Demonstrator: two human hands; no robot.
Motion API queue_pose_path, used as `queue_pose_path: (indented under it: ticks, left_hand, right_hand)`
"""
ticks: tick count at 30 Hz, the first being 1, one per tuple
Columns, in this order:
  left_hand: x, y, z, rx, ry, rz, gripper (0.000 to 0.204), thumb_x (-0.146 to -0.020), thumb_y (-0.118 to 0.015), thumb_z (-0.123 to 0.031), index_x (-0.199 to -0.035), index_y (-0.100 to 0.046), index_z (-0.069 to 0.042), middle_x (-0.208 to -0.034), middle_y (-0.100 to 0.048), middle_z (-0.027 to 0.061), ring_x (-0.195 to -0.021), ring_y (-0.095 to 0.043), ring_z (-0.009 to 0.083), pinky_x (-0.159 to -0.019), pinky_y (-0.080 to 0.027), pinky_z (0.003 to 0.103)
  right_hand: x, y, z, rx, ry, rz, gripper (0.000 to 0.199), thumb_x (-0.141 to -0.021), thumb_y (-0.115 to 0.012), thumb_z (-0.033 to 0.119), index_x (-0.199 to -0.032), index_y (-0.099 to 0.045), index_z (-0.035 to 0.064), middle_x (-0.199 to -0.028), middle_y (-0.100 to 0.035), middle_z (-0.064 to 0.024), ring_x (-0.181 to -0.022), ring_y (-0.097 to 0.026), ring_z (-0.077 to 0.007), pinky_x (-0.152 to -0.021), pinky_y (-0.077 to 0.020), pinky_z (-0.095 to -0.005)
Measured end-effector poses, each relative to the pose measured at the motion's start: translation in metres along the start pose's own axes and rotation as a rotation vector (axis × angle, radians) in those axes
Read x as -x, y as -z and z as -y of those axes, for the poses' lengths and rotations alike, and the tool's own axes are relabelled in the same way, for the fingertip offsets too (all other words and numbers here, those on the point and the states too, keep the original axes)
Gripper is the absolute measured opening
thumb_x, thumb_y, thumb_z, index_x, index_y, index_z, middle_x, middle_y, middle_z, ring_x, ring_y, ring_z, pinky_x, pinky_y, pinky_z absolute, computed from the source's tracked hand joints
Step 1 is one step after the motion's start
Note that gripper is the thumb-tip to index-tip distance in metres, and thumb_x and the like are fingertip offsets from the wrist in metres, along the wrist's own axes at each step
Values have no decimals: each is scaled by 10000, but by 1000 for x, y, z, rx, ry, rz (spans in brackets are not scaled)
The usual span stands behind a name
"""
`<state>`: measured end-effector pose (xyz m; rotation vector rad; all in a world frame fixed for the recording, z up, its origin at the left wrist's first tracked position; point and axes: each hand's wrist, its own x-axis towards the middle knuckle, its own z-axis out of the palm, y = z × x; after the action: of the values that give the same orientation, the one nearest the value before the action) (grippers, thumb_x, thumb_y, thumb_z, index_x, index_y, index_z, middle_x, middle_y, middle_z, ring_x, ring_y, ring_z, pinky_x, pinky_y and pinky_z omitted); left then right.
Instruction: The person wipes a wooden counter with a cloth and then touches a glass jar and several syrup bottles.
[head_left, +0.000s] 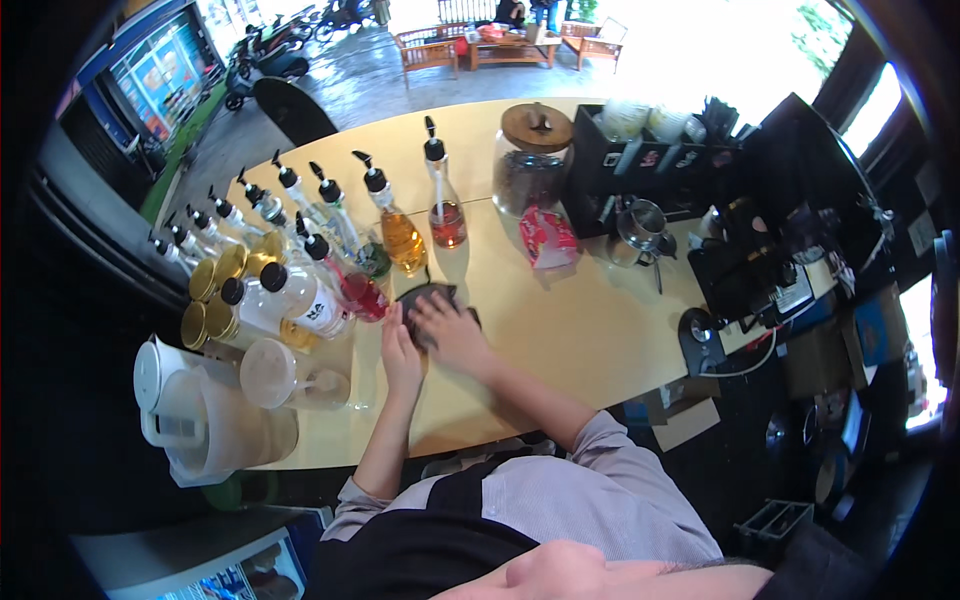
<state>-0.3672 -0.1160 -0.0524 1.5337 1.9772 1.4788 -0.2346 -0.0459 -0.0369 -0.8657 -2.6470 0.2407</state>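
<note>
A dark folded cloth (455,294) lies on the light wood counter (560,360). My right hand (446,333) rests flat on it with the fingers spread. My left hand (401,352) stands on edge at the cloth's left side, fingers stretched out and nothing in its grasp. Close to the left fingertips is a pump bottle of pink-red syrup (364,297); whether they touch it I cannot tell. Beyond the cloth stand a pump bottle of amber syrup (405,243) and another with a little red liquid (448,226).
More pump bottles and gold-lidded jars (203,280) crowd the left side, with a white pitcher (160,375) and a clear tub (270,374) nearer me. Farther right are a wooden-lidded jar (532,180), a pink packet (548,238), a metal jug (640,232) and a black organizer (650,165).
</note>
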Motion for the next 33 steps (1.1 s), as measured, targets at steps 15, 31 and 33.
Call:
queue_pose_path:
  ticks: [15,31,33]
  left_hand:
    - [-5,-9,0,-121,-71,130,481,-1075,-284,-253,-1455,-465,-22,-1494,-472,173,-1447,-333,374,-1209,-189,507]
    - [16,24,13,-74,-117,318,472,-1078,-289,-306,-1432,-513,-88,-1466,-502,184,-1436,-350,400,-1187,-206,562]
    - [35,45,8,-35,-129,345,473,-1081,-290,-318,-1417,-531,-88,-1454,-513,189,-1432,-354,415,-1183,-223,556]
  right_hand:
    - [197,97,-128,157,-756,-272,563,-915,-599,300,-1458,-495,194,-1553,-420,-74,-1462,-329,-298,-1199,-240,-509]
    - [196,61,48,-63,-489,-165,579,-847,-634,178,-1418,-546,223,-1519,-470,-79,-1429,-394,-319,-1206,-256,-488]
    - [213,71,14,-5,-626,-306,558,-846,-636,151,-1397,-567,206,-1477,-512,-113,-1411,-412,-345,-1191,-267,-503]
